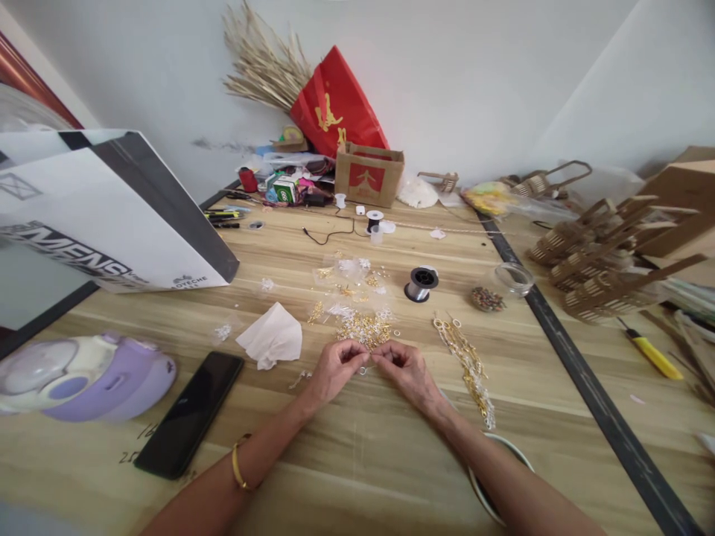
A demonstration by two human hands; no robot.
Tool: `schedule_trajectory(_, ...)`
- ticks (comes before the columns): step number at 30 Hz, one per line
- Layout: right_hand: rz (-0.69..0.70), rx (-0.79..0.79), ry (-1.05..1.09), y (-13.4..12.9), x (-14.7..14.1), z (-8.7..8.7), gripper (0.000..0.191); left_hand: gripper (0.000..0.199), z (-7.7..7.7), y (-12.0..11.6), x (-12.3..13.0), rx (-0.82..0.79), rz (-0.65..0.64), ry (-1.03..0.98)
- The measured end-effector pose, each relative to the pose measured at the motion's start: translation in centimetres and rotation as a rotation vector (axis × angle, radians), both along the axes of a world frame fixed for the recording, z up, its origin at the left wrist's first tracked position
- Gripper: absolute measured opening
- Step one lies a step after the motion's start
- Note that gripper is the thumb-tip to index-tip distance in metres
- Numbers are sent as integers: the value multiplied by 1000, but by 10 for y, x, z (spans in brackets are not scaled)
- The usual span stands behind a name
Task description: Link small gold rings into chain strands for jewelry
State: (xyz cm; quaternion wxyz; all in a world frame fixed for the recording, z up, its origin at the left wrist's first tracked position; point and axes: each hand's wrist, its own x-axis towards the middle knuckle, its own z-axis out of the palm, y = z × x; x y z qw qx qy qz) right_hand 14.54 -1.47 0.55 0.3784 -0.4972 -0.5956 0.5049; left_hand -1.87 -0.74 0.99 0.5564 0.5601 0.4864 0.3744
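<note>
My left hand [339,366] and my right hand [407,370] meet at the middle of the table, each with thumb and forefinger pinched. What the fingertips hold is too small to name; a small silvery ring [363,370] shows just below them. Right behind the fingers lies a heap of gold and silver jewelry findings [363,327]. To the right of my right hand, several gold and silver chains [468,365] are stretched out side by side. A short silvery chain piece [300,380] lies left of my left hand.
A spool of wire [421,284] and a jar of beads [488,299] stand beyond the right hand. On the left are a tissue [272,336], a phone [190,415], a purple bottle [106,380] and a large white box [112,216]. Small baskets [603,260] stand far right.
</note>
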Motion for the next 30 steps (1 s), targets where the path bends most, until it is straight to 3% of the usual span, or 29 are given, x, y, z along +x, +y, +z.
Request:
schedule_trajectory(13,8,77,-97,0,2,-6,23,21,2,-2,-1,-19,-43,-7)
schedule_trajectory(22,8,66,-87,0,1,-5,23,17,1,-2,0,-37,4,-9)
schedule_trajectory(30,47,43,-85,-1,0,0,29,19,-7,0,-4,-43,25,-43)
